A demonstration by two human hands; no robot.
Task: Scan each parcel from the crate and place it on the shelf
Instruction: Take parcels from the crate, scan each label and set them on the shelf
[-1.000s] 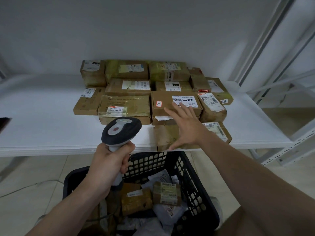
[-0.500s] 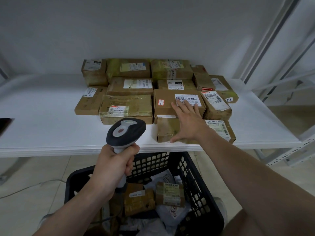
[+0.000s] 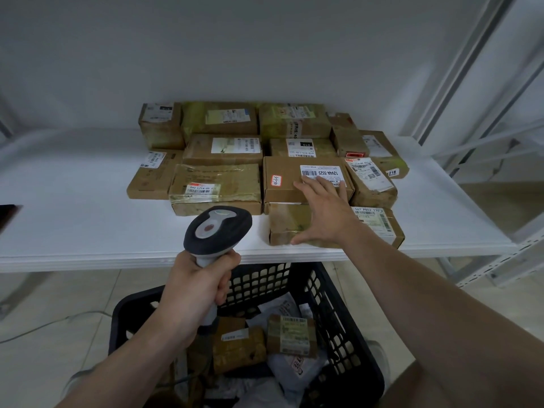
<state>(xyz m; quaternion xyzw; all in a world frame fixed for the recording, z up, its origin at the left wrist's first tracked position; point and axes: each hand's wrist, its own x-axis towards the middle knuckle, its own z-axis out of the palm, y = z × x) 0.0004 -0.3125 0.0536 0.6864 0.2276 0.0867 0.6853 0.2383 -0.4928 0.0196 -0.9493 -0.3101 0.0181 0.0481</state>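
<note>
One parcel at the front edge of the shelf, under a flat, straight-fingered right hand. Left hand wrapped tight round the scanner. Best pushed snug against the boxes behind, square, label up. Brown card, glossy wrinkled tape, white label. More waiting down in the crate.
</note>
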